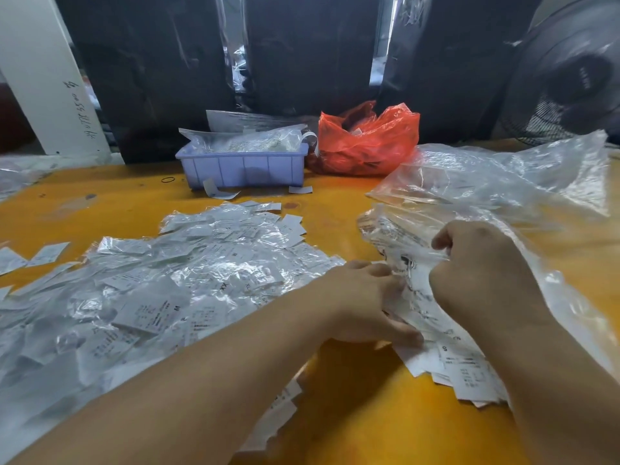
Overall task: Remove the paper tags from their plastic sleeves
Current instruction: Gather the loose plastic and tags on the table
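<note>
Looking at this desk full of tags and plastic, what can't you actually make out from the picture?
- Head view: what the left hand and right hand pinch; their own fingers and crinkled plastic cover the grip.
- Print on the sleeved tags: mostly too small and glare-washed; only size letters read.
- Contents of the red bag: its folds hide them.
- Contents of the blue bin: its wall and clear bags on top block them.
- The fan: cut off by the right edge.

Bare bench [352, 414] lies open between the forearms. A heap of sleeved tags [161, 290] blocks the left side; a clear bag [503, 182] blocks the right. Blue bin [241, 166] and red bag [365, 142] obstruct the rear.
</note>
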